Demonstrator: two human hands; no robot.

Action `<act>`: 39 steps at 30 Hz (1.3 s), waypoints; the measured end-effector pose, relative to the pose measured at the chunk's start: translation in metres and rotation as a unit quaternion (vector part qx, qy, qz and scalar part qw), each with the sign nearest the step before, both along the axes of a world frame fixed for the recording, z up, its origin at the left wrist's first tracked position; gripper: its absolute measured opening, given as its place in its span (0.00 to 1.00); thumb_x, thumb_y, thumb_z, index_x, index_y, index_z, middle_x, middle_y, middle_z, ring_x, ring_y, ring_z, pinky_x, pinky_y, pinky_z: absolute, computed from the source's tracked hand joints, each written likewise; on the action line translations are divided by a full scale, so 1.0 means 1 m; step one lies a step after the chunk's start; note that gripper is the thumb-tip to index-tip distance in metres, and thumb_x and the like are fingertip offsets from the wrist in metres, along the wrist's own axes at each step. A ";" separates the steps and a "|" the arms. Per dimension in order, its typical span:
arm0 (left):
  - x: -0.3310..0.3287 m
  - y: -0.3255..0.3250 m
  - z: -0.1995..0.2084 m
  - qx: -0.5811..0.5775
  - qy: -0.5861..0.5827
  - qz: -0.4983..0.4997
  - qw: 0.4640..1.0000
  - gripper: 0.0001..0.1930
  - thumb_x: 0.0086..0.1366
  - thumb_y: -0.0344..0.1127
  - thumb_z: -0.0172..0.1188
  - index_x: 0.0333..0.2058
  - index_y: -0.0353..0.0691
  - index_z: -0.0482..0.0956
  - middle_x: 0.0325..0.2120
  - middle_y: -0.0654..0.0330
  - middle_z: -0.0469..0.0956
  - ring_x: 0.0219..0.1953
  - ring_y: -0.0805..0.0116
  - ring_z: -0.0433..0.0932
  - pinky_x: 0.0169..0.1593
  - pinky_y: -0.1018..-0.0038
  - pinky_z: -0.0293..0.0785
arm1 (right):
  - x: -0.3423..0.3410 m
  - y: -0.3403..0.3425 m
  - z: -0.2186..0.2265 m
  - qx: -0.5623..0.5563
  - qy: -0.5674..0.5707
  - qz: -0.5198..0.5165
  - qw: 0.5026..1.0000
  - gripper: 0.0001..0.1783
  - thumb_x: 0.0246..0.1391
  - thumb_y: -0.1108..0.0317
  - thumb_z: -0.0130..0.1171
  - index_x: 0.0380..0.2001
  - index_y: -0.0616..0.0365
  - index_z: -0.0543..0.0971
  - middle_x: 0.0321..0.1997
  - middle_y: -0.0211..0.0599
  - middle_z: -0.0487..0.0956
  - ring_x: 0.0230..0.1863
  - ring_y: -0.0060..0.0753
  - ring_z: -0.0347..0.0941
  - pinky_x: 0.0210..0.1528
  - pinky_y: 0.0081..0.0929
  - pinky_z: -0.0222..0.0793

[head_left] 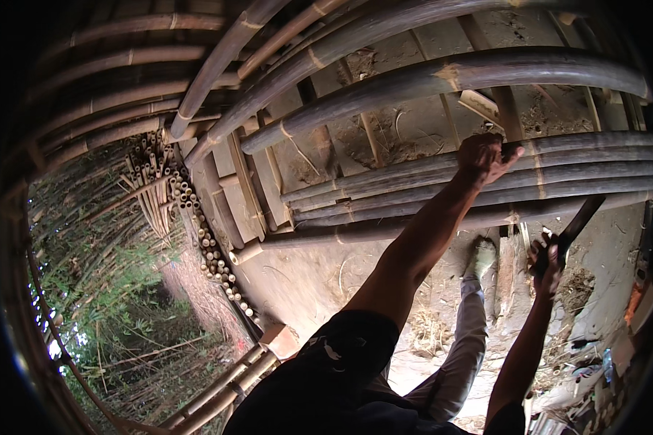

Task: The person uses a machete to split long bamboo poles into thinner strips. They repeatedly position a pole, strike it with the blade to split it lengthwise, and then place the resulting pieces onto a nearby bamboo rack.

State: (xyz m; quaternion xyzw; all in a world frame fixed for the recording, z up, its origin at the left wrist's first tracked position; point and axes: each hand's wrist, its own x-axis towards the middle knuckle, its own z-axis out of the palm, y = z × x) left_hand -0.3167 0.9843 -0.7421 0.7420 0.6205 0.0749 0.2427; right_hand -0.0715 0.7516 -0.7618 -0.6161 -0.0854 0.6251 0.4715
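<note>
My left hand reaches across to the farthest of several long dark bamboo strips lying side by side. Its fingers are curled at that strip's far edge, with the thumb pointing right. The strips rest close to a thicker bamboo pole on their near side. Lower and to the right, my right hand is closed round a machete, whose dark, broad blade slants up and right, its tip close to the near pole. The machete's handle is mostly hidden in my fingers.
Thick bamboo poles run across the far side over crosspieces. Cut bamboo ends are stacked at the left, beside greenery. My foot stands on the dirt floor near the pole. Shavings lie nearby.
</note>
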 end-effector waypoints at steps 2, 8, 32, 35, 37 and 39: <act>0.001 -0.005 -0.017 0.029 -0.105 0.049 0.993 0.31 0.61 0.69 0.50 0.22 0.44 0.75 0.14 0.60 0.75 0.19 0.65 0.77 0.26 0.67 0.77 | -0.018 -0.028 -0.006 0.002 -0.018 0.032 0.999 0.39 0.57 0.48 0.61 0.64 0.58 0.62 0.57 0.41 0.74 0.47 0.36 0.76 0.46 0.29 0.75; 0.006 -0.001 -0.030 0.184 -0.088 0.015 0.979 0.27 0.58 0.64 0.58 0.17 0.46 0.70 0.14 0.59 0.73 0.18 0.62 0.76 0.25 0.65 0.76 | -0.080 -0.094 0.023 -0.038 0.042 0.004 0.998 0.40 0.53 0.51 0.67 0.61 0.62 0.63 0.51 0.44 0.77 0.41 0.38 0.78 0.40 0.32 0.77; -0.216 -0.101 -0.026 -0.001 0.185 0.135 0.973 0.24 0.69 0.58 0.43 0.40 0.41 0.74 0.37 0.54 0.75 0.44 0.54 0.74 0.54 0.46 0.63 | -0.124 -0.238 0.106 -0.216 -0.006 0.087 0.972 0.27 0.52 0.62 0.68 0.51 0.63 0.71 0.38 0.40 0.81 0.32 0.34 0.81 0.31 0.27 0.78; -0.214 -0.091 -0.026 0.013 0.196 0.133 0.971 0.26 0.69 0.59 0.42 0.37 0.40 0.74 0.37 0.52 0.75 0.44 0.53 0.74 0.53 0.49 0.63 | -0.132 -0.243 0.105 -0.233 0.000 0.073 0.970 0.25 0.52 0.65 0.68 0.50 0.63 0.72 0.36 0.40 0.82 0.30 0.34 0.81 0.30 0.26 0.78; -0.214 -0.089 -0.030 0.033 0.174 0.105 0.979 0.28 0.69 0.61 0.43 0.33 0.38 0.75 0.33 0.50 0.77 0.42 0.50 0.76 0.48 0.51 0.67 | -0.137 -0.239 0.118 -0.271 0.017 0.047 0.961 0.20 0.50 0.69 0.69 0.45 0.60 0.74 0.34 0.37 0.81 0.30 0.34 0.81 0.29 0.26 0.78; -0.224 -0.088 -0.040 0.020 0.197 0.109 0.974 0.22 0.69 0.53 0.47 0.28 0.40 0.76 0.24 0.51 0.76 0.30 0.48 0.77 0.35 0.56 0.72 | -0.137 -0.245 0.115 -0.292 0.016 0.031 0.956 0.17 0.48 0.73 0.70 0.41 0.59 0.75 0.31 0.33 0.80 0.29 0.31 0.80 0.28 0.26 0.78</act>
